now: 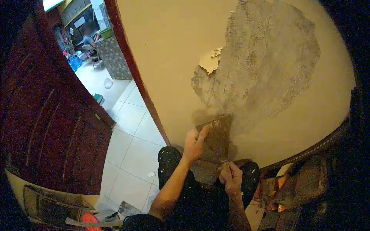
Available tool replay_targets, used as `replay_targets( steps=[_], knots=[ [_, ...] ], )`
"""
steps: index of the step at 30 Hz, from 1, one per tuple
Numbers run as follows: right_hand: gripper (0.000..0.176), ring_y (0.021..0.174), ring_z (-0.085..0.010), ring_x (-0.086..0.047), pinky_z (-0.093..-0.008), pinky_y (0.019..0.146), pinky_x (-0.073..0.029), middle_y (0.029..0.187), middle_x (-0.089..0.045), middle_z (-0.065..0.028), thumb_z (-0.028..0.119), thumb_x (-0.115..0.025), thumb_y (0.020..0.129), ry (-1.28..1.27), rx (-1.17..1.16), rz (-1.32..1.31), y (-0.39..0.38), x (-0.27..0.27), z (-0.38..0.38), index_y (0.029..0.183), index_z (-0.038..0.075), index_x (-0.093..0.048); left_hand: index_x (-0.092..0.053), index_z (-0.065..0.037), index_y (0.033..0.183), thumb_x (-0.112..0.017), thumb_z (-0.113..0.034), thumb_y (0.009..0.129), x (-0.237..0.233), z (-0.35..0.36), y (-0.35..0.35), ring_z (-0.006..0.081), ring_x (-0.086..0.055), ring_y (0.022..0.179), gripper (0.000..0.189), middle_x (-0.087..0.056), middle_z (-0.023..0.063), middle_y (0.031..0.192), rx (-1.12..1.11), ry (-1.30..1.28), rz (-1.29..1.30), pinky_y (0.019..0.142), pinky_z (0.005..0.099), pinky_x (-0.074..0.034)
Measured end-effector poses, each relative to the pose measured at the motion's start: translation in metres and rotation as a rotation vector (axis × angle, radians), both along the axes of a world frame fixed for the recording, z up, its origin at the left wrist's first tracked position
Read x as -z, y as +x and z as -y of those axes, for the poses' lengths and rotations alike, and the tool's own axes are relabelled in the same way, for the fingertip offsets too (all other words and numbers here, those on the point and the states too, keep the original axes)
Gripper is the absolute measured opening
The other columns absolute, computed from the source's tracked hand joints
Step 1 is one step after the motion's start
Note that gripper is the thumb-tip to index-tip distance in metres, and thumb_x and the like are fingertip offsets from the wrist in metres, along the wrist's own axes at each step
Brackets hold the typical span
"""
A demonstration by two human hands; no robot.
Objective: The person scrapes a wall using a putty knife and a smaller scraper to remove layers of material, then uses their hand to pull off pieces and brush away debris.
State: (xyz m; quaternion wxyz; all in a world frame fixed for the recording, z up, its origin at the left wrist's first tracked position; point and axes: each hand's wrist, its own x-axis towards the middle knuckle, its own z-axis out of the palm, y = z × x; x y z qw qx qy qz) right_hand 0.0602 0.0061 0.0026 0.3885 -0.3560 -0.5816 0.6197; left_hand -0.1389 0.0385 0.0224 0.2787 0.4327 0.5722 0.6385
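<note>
Against the lower wall, my left hand [195, 142] grips the left edge of a flat, dark rectangular board [216, 138], its thumb lying on the face. To the right and lower, my right hand [231, 178] is closed around a small handled tool [225, 166], whose far end is hard to make out near the board's lower edge. Above both hands, a rough grey patch [266, 57] spreads over the yellow wall [165, 50]. A piece of peeled paint [210, 60] shows at the patch's left edge. My knees are bent beneath my hands.
A dark red door [58, 111] stands open at the left. Past the doorway, a person [90, 38] sits near a counter [111, 57] on the tiled floor [131, 138]. A red object [91, 222] lies at the bottom left. Cluttered items [277, 192] stand at the lower right.
</note>
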Motion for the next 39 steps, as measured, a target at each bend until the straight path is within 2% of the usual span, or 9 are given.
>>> replay_targets(
  steps=[12,18,20,25,27,28,30,37,39],
  knots=[
    [0.019,0.052,-0.0036,-0.039,-0.0213,0.047,-0.035,0.062,-0.044,0.0036,0.019,-0.061,0.085,0.337,0.230,0.053,-0.012,-0.016,-0.027,0.087,0.001,-0.055,-0.064,0.000,0.096,-0.056,-0.032,0.095,-0.038,-0.028,0.028,0.0083,-0.052,0.075,0.033,-0.063,-0.0011,0.081,0.021,-0.004,0.009,0.067,0.0258,-0.043],
    [0.024,0.057,-0.0075,-0.043,-0.0217,0.053,-0.037,0.065,-0.049,0.0000,0.010,-0.063,0.081,0.562,0.325,0.211,-0.025,-0.041,-0.030,0.101,-0.003,-0.057,-0.063,-0.001,0.092,-0.054,-0.033,0.095,-0.053,-0.044,0.036,0.0076,-0.048,0.068,0.033,-0.057,-0.0017,0.073,-0.192,-0.111,0.082,0.060,0.0280,-0.041],
    [0.029,0.057,-0.0077,-0.044,-0.0226,0.053,-0.039,0.066,-0.050,-0.0008,0.009,-0.062,0.081,0.585,0.356,0.214,-0.026,-0.033,-0.030,0.107,-0.003,-0.056,-0.061,0.000,0.086,-0.054,-0.033,0.096,-0.070,-0.045,0.041,0.0089,-0.045,0.064,0.035,-0.055,0.0010,0.068,-0.193,0.149,0.088,0.058,0.0288,-0.039],
    [0.045,0.057,-0.0079,-0.047,-0.0240,0.054,-0.042,0.068,-0.053,-0.0029,0.006,-0.060,0.082,0.589,0.440,0.192,-0.034,-0.043,-0.028,0.125,-0.005,-0.050,-0.058,0.000,0.075,-0.050,-0.033,0.097,-0.059,-0.063,0.037,0.0094,-0.042,0.060,0.041,-0.052,0.0014,0.063,-0.220,0.236,-0.066,0.054,0.0306,-0.035],
    [0.052,0.074,-0.0237,-0.066,-0.0345,0.068,-0.053,0.094,-0.066,-0.0170,0.009,-0.064,0.079,0.759,0.454,0.221,-0.032,-0.036,-0.035,0.128,-0.003,-0.050,-0.056,0.001,0.072,-0.048,-0.034,0.098,-0.054,-0.066,0.034,0.0098,-0.040,0.058,0.043,-0.050,0.0010,0.061,-0.236,0.285,-0.129,0.052,0.0313,-0.034],
    [0.052,0.074,-0.0237,-0.066,-0.0345,0.068,-0.053,0.094,-0.066,-0.0170,0.009,-0.064,0.079,0.759,0.453,0.225,-0.032,-0.040,-0.036,0.128,-0.003,-0.050,-0.055,0.000,0.071,-0.047,-0.034,0.098,-0.060,-0.061,0.035,0.0107,-0.039,0.057,0.044,-0.048,0.0016,0.059,-0.236,0.236,-0.087,0.051,0.0315,-0.033],
    [0.048,0.054,-0.0102,-0.048,-0.0236,0.051,-0.042,0.065,-0.053,-0.0044,0.003,-0.058,0.080,1.009,0.402,0.299,-0.033,-0.056,-0.044,0.127,-0.005,-0.051,-0.054,0.000,0.069,-0.046,-0.034,0.098,-0.063,-0.059,0.036,0.0116,-0.038,0.055,0.045,-0.046,0.0022,0.057,-0.234,0.198,-0.042,0.050,0.0317,-0.032],
    [0.045,0.049,-0.0124,-0.046,-0.0264,0.048,-0.039,0.061,-0.048,-0.0058,0.002,-0.060,0.078,0.980,0.417,0.301,-0.040,-0.062,-0.051,0.122,-0.004,-0.056,-0.052,0.001,0.073,-0.042,-0.038,0.098,-0.058,-0.068,0.027,0.0177,-0.045,0.061,0.047,-0.051,0.0065,0.063,-0.273,0.010,-0.121,0.056,0.0365,-0.036],
    [0.050,0.047,-0.0226,-0.048,-0.0353,0.047,-0.045,0.061,-0.053,-0.0065,0.011,-0.064,0.075,0.983,0.483,0.341,-0.044,-0.062,-0.056,0.124,0.005,-0.059,-0.052,0.001,0.073,-0.042,-0.037,0.099,-0.063,-0.074,0.025,0.0172,-0.045,0.062,0.047,-0.052,0.0055,0.064,-0.293,-0.097,-0.170,0.056,0.0362,-0.036]
  ],
)
